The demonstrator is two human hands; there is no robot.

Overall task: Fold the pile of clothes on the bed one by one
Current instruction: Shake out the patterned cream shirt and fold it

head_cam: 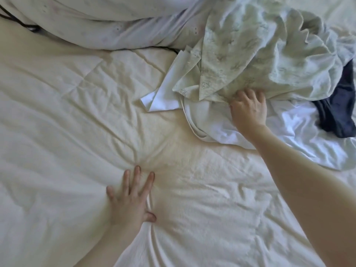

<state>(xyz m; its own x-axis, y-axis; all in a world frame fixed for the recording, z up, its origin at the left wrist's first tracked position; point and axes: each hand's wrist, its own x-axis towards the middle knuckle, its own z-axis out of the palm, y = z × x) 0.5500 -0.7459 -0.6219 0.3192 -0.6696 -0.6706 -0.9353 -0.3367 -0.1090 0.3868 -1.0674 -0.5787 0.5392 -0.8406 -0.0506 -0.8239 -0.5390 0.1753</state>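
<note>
On the cream quilted bed cover [77,112] the left hand [131,199] presses flat, fingers spread and straight, bracing. Further right, the right hand [248,108] reaches with arm outstretched, fingers curled into the pale green printed garment [250,54] topping the heap. Picking the first piece seems underway; next, it needs drawing onto open bed.

Bare cream quilt [77,122] spreads wide from nine o'clock through six o'clock, open for a hand to pass. The pile of clothes [260,60] blocks the two o'clock quarter. A bunched duvet [107,24] walls off twelve o'clock, with a black cord [28,26] at eleven.
</note>
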